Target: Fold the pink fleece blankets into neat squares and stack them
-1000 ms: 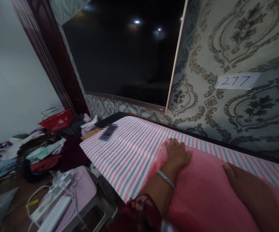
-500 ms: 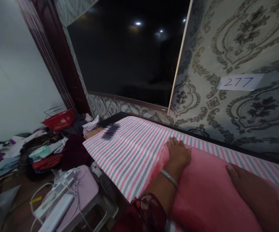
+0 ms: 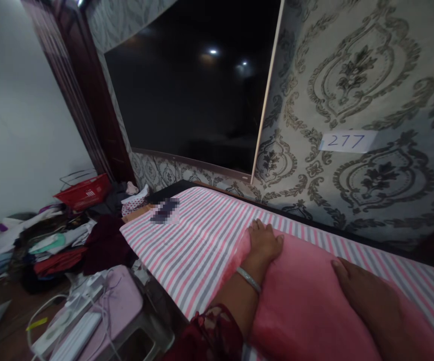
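Observation:
A folded pink plush cloth (image 3: 303, 301) lies on a long surface covered in white, pink and grey striped fabric (image 3: 198, 225). My left hand (image 3: 264, 241) rests flat on the cloth's far left corner, fingers stretched toward the wall and reaching its edge. A silver bangle (image 3: 249, 279) circles that wrist, below a dark red sleeve. My right hand (image 3: 367, 288) lies over the right part of the cloth, palm down, its thumb apart. Its other fingers are dim and hard to make out. The cloth's near edge runs out of view.
A pixelated dark item (image 3: 165, 211) lies on the striped fabric's left end. Left of it stand a pink stool (image 3: 127, 296) with power strips and cables, heaped clothes (image 3: 62, 245) and a red basket (image 3: 85, 191). Behind are a large television (image 3: 194, 95) and patterned wall with a "277" paper (image 3: 348, 141).
The whole view has shifted slightly, so most things sit further left and a little lower. Both hands stay at about the same places on the pink cloth.

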The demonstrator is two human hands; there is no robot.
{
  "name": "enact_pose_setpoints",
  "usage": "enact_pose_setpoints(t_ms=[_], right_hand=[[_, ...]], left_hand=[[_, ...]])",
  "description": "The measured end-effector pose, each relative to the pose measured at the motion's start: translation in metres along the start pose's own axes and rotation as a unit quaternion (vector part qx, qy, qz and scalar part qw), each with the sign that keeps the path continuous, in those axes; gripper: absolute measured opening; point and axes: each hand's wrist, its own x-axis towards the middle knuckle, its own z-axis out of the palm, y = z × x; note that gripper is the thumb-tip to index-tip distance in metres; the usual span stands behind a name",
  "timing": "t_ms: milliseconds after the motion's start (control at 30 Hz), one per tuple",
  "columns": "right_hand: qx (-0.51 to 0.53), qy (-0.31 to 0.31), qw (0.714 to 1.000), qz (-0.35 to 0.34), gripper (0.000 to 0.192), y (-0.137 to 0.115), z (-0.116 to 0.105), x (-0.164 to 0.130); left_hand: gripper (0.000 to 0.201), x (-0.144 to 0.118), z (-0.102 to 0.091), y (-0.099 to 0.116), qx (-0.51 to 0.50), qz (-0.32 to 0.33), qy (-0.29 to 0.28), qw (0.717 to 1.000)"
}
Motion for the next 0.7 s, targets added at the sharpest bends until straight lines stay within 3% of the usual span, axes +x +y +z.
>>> enact_pose_setpoints(t_ms=[200, 400, 567, 700], right_hand=[[-0.002, -0.042, 0.999, 0.022, 0.066, -0.009, -0.012, -0.004], [-0.025, -0.046, 0.998, 0.017, 0.057, -0.027, -0.028, -0.007], [0.061, -0.044, 0.996, 0.057, 0.046, -0.052, -0.060, -0.008], [0.100, -0.007, 0.987, 0.123, 0.048, -0.030, -0.081, -0.009]], left_hand=[[0.066, 0.001, 0.002, 0.001, 0.005, -0.011, 0.012, 1.000], [0.064, 0.001, -0.001, 0.000, 0.020, -0.005, 0.030, 0.999], [0.057, 0.000, -0.016, 0.007, 0.029, 0.031, 0.061, 0.997], [0.051, 0.004, -0.039, 0.010, 0.027, 0.039, 0.043, 0.998]])
